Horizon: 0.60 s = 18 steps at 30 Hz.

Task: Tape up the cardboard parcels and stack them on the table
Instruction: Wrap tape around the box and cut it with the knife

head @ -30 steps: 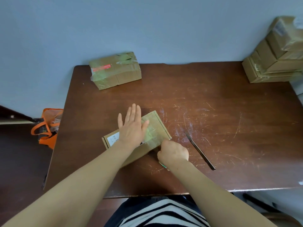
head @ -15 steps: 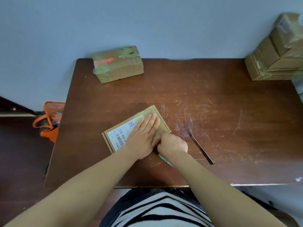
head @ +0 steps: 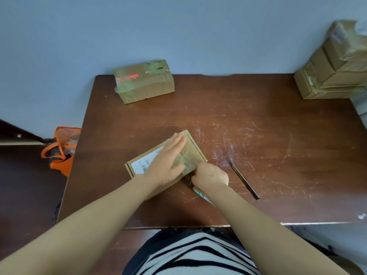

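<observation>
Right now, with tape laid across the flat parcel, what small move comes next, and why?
Probably sever the tape at the flat parcel's near corner: the left hand presses it flat, the right hand seems to grip the tape roll there, and the blade lies beside that hand.

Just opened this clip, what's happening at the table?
A person is taping a flat cardboard parcel on the table. The left hand lies flat on top, pressing tape down. The right hand curls at the parcel's right corner, its grip apparently on a tape roll peeking out under the wrist. One taped parcel sits at the far edge; a stack stands far right.
</observation>
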Motion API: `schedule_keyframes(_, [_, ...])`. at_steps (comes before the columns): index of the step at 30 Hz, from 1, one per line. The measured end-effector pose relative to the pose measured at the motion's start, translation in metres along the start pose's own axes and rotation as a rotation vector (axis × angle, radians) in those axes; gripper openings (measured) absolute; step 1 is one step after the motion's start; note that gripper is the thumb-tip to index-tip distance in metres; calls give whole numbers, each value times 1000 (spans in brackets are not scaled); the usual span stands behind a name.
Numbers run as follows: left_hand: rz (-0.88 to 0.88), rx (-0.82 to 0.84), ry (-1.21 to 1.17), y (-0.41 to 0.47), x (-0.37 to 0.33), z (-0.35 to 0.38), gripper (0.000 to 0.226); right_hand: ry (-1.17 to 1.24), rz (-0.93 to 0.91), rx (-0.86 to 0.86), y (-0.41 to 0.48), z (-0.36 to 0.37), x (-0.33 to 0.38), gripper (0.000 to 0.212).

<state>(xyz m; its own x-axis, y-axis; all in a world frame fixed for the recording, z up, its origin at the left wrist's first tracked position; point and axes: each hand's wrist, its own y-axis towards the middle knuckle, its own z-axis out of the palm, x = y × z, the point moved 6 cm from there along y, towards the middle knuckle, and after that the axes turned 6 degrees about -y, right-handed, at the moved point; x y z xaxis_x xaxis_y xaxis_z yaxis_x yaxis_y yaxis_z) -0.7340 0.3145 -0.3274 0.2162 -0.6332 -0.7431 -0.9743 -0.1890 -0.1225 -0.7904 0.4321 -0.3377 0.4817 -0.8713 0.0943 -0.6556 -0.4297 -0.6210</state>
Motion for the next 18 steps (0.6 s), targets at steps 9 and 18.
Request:
schedule_keyframes(9, [-442,0,417,20,40,1,100,-20,-16,14,0,1,3,11])
schedule_keyframes(18, [-440,7,347,23,35,-14,74,-26,-12,-7,1,0,4,23])
